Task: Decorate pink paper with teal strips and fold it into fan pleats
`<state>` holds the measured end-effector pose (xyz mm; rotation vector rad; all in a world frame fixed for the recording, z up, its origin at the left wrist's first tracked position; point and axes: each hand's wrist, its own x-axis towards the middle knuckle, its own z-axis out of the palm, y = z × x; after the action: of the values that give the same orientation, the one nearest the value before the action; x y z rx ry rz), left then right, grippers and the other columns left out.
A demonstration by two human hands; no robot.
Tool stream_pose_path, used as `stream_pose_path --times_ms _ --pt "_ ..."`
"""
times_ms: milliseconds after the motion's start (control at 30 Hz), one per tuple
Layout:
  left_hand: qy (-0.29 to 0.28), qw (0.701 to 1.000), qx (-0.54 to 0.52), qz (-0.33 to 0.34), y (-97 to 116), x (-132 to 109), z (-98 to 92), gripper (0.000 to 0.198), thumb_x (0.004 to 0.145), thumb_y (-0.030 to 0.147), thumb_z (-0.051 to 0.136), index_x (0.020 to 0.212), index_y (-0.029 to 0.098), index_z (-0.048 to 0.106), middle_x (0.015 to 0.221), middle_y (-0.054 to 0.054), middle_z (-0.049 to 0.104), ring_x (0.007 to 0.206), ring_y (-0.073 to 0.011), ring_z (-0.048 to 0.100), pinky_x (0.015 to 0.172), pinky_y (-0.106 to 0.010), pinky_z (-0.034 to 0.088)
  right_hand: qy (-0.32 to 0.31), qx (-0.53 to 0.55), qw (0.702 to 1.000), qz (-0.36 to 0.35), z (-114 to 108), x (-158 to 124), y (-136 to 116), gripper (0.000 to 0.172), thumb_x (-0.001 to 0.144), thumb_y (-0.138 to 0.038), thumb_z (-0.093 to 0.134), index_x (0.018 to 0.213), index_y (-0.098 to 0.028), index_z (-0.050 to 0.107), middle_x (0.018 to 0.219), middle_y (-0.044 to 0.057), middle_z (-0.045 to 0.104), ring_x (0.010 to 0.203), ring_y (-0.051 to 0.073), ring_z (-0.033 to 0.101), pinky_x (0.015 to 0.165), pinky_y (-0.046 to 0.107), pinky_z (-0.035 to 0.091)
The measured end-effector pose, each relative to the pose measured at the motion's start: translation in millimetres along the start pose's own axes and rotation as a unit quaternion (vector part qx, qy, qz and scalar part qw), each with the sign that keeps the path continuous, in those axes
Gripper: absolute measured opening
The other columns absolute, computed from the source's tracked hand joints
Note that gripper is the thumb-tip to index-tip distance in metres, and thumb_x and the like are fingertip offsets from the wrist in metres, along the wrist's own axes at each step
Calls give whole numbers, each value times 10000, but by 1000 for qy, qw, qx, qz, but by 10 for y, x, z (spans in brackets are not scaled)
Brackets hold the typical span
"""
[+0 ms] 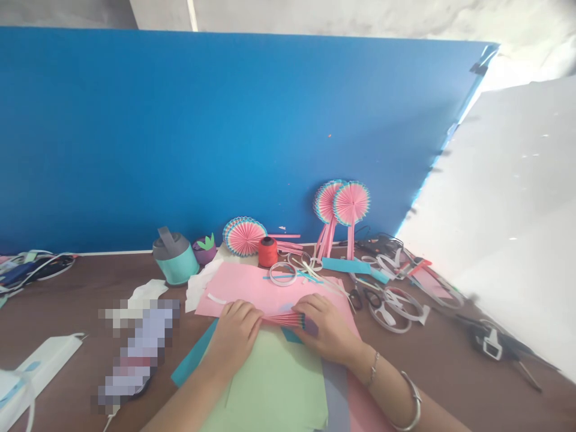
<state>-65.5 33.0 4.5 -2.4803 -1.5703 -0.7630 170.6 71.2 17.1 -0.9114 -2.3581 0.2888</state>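
My left hand [234, 335] and my right hand [328, 330] both pinch a pleated pink paper strip [284, 319] stretched between them, fingers curled over its ends. The strip lies over a pink sheet [243, 287], a pale green sheet [274, 384] and a teal sheet [191, 362] on the brown table [67, 312]. Bracelets sit on my right wrist.
Finished pink paper fans [245, 236] [344, 204] lean against a blue board [202, 132]. A red thread spool [267, 251], a teal container [174, 257], tape rolls [282, 273], scissors [362, 297], white paper rings [396, 306] and a glue gun [492, 343] crowd the table.
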Motion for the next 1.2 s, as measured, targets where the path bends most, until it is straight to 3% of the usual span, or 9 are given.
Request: stream_pose_path --times_ms 100,333,567,733,867,1200 --pt "-10 1000 -3 0 22 -6 -17 165 917 144 442 898 210 592 872 -17 598 879 -189 526 802 -357 385 -7 -47 999 5 27 1 0 94 805 -118 571 858 -181 615 912 66 607 865 200 508 757 335 415" --pt "-68 997 22 17 31 -82 20 205 894 91 410 849 197 580 857 -25 587 839 -197 519 763 -351 400 -73 -88 993 17 80 -28 48 135 813 -90 512 743 -171 594 749 35 581 742 166 487 684 296 349" --pt "-121 990 -34 -64 18 -73 -39 203 822 67 422 831 211 565 850 -22 627 838 -199 561 760 -335 416 -86 -11 996 26 90 -53 117 160 845 -120 505 748 -181 617 739 42 613 744 175 525 696 292 385" --pt "-114 968 -157 -162 -66 -56 -38 240 758 69 456 905 218 573 945 -20 664 921 -177 595 826 -296 429 -79 73 989 100 48 -48 140 125 835 -146 528 890 -191 632 855 51 662 822 183 572 741 291 422" --pt "-117 936 -247 -224 -151 -34 -10 115 770 172 506 820 208 603 883 -15 687 846 -168 623 765 -263 458 -83 107 981 137 44 -51 148 124 826 -150 513 838 -189 630 854 52 667 820 185 578 731 285 428" --pt "-113 939 -237 -221 -119 -26 -80 152 798 270 480 786 223 624 855 -11 687 834 -182 610 773 -284 435 -81 112 976 170 73 -45 157 155 813 -138 471 801 -189 617 825 42 662 777 174 573 684 264 404"
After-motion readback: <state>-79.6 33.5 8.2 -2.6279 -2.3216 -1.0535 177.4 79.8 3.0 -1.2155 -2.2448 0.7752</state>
